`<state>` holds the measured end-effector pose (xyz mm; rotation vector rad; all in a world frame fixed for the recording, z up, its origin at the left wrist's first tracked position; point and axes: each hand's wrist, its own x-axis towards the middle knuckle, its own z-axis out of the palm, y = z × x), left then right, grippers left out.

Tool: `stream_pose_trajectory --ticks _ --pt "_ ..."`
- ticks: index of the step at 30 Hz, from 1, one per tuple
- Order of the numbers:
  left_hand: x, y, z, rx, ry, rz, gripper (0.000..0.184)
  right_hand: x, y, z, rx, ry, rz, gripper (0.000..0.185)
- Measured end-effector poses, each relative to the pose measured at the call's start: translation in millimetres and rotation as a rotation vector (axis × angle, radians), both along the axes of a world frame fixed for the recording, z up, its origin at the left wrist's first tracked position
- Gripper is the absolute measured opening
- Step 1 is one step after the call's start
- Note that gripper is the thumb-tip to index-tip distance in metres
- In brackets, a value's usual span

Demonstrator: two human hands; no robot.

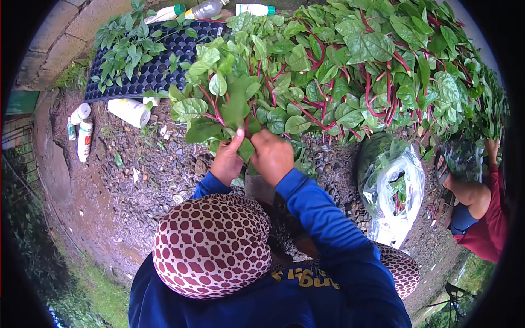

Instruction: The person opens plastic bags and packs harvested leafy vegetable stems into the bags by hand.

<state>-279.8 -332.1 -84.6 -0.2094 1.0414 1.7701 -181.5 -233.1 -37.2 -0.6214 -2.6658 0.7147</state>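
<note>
A large heap of red-stemmed Malabar spinach (328,76) spreads in front of me, its green leaves reaching close to my hands. At the heap's near edge, my left hand (228,159) is closed on a leafy spinach sprig (235,106), thumb pointing up along it. My right hand (272,155) sits right beside it, fingers curled in at the sprig's lower stem; the fingertips are hidden behind the knuckles. The leaves between the hands are slightly blurred.
A black seedling tray (180,46) with young plants lies at the upper left, white bottles (129,112) around it. Right of me stands a clear plastic bag (391,186) with greens inside. Another person in a red shirt (486,218) crouches at far right. Wet gravel (147,180) covers the ground.
</note>
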Motion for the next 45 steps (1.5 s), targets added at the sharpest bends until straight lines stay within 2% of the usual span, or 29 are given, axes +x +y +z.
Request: stream_pose_trajectory --ticks 2,5,7,9,10,11,12,14,17,18,20,22,23,24,26,28,30,31,34,36,39,42,44,45 --pt "-7 2 0 -0.084 -0.003 -0.058 0.029 -3 -16 0 0.001 0.002 0.065 0.016" --pt "-15 -6 14 -0.002 0.037 -0.068 0.032 3 8 17 -0.262 0.035 0.28 0.017" --pt "-21 -14 19 0.041 0.091 -0.067 0.038 3 37 14 -0.336 0.08 0.086 0.017" --pt "-25 -20 31 0.117 0.117 -0.047 0.041 8 70 14 0.106 0.041 -0.209 0.018" --pt "-28 -21 38 0.157 0.131 -0.035 0.042 13 85 14 0.137 -0.074 -0.262 0.025" --pt "-33 -23 42 0.164 0.105 -0.047 0.046 17 98 -2 0.184 -0.281 -0.286 0.031" --pt "-34 -21 41 0.134 0.123 -0.032 0.045 25 108 -31 0.258 -0.329 -0.258 0.035" --pt "-37 -17 28 0.077 0.164 -0.008 0.044 31 122 -46 0.064 -0.64 -0.184 0.033" --pt "-27 -14 -8 -0.009 0.133 0.071 0.038 46 147 -52 -0.157 -0.041 -0.234 0.029" --pt "-22 -14 -18 -0.04 0.141 0.085 0.037 51 155 -48 -0.555 0.023 -0.361 0.025" --pt "-12 -13 -25 -0.059 0.124 0.09 0.031 43 146 17 -1.002 0.187 -0.48 0.023" --pt "2 -5 -6 -0.074 0.092 0.086 0.029 22 115 49 -0.998 0.332 -0.517 0.023" --pt "5 -2 -6 -0.042 0.084 0.06 0.031 13 106 32 -0.887 0.331 -0.435 0.022" --pt "10 0 -3 -0.016 0.086 0.064 0.033 -2 89 7 -0.642 0.328 -0.391 0.021" --pt "15 6 6 0.037 0.098 0.078 0.037 -26 41 -21 -0.322 0.206 -0.206 0.022" --pt "10 1 1 0.063 -0.022 0.082 0.037 -35 -8 -15 -0.366 0.088 -0.105 0.024" --pt "0 -15 -2 0.069 -0.074 0.07 0.037 -34 -4 -23 -0.343 0.144 0.1 0.023" --pt "0 -16 0 0.07 -0.005 0.146 0.033 -33 0 -28 -0.334 0.174 0.198 0.022" --pt "-8 -20 -8 -0.014 0.033 0.171 0.026 -34 48 -39 -1.077 0.173 0.187 0.023" --pt "-10 -23 -13 -0.033 0.077 0.117 0.023 -36 91 -79 -0.825 0.084 -0.25 0.026" --pt "-4 -19 -9 -0.042 0.114 0.092 0.023 -47 101 -84 -0.334 -0.493 -0.325 0.027" --pt "-3 -17 -11 -0.032 0.137 0.107 0.026 -48 103 -114 -0.365 -0.218 -0.356 0.027" --pt "-6 -18 -6 -0.008 0.142 0.112 0.029 -43 116 -78 -0.523 -0.016 -0.405 0.023" --pt "-6 -20 -9 -0.016 0.125 0.109 0.03 -38 126 -75 -0.674 0.285 -0.353 0.018"
